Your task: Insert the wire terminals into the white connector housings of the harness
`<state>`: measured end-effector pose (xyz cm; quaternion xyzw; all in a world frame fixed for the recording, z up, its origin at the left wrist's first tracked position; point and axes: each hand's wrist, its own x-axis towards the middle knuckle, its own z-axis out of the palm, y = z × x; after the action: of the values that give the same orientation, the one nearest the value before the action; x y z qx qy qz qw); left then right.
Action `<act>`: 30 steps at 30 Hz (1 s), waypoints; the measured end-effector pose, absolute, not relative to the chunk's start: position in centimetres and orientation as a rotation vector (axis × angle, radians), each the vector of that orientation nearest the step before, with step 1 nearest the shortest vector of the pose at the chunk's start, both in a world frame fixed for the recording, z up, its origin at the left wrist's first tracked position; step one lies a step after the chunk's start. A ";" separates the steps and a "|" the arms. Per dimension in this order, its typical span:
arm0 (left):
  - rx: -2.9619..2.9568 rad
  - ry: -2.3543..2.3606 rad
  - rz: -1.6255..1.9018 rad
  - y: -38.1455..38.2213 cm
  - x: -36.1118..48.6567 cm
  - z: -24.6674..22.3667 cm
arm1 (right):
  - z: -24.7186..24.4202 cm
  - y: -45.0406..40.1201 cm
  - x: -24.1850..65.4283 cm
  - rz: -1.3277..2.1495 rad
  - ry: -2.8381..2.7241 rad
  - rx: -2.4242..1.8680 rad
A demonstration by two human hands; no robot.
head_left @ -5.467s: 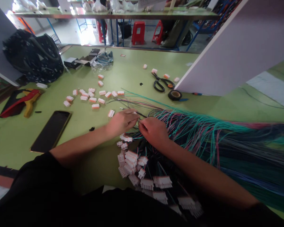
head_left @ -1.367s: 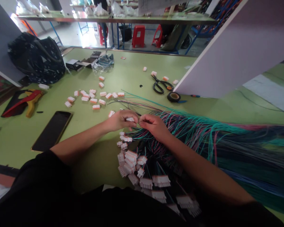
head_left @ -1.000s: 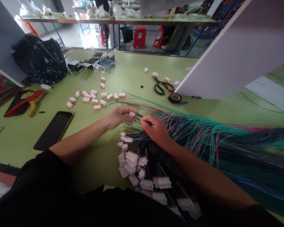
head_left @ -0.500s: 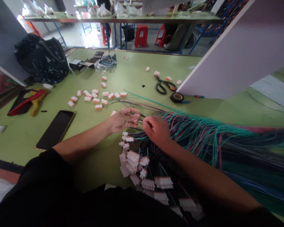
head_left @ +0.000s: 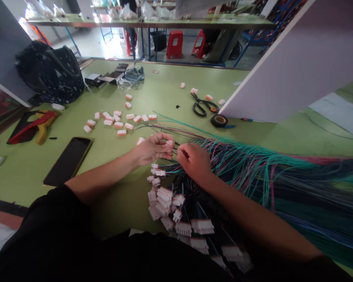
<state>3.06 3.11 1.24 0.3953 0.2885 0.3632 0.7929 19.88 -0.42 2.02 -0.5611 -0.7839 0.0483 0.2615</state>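
Between the fingertips of my left hand [head_left: 154,149] is a small white connector housing [head_left: 169,144], partly covered by the fingers. Close on its right, my right hand [head_left: 195,159] is closed in a pinch on a thin dark wire [head_left: 175,149] whose end points at the housing. Whether the wire tip sits inside the housing is too small to tell. A large bundle of green, pink and dark wires [head_left: 241,150] runs off to the right beneath my right forearm. Below my hands lie several white connectors with wires fitted [head_left: 164,197].
Loose white-and-orange connectors [head_left: 118,125] lie scattered ahead on the green table [head_left: 161,94]. Scissors [head_left: 204,106] and black tape [head_left: 219,120] rest near a white panel [head_left: 291,66]. At left are a phone [head_left: 67,161], a red-and-yellow tool [head_left: 37,127] and a dark bag [head_left: 51,74].
Both hands stay nearly in place, with the housing and wire held close together. The whole view has shifted very slightly.
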 end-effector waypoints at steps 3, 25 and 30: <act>0.878 0.619 0.803 3.0 3.2 1.1 | 2.0 -0.4 19.9 0.140 -2.131 -1.518; 0.908 0.730 0.934 2.1 4.0 0.5 | 2.6 -0.5 19.5 0.266 -2.301 -1.612; 0.870 0.705 0.932 2.3 4.0 0.6 | 2.5 -0.2 20.0 0.577 -2.030 -1.584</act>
<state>3.97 2.28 0.58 0.3975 0.3221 0.4258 0.7463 20.04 -0.16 2.55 -0.5813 -0.7452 0.2118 0.2488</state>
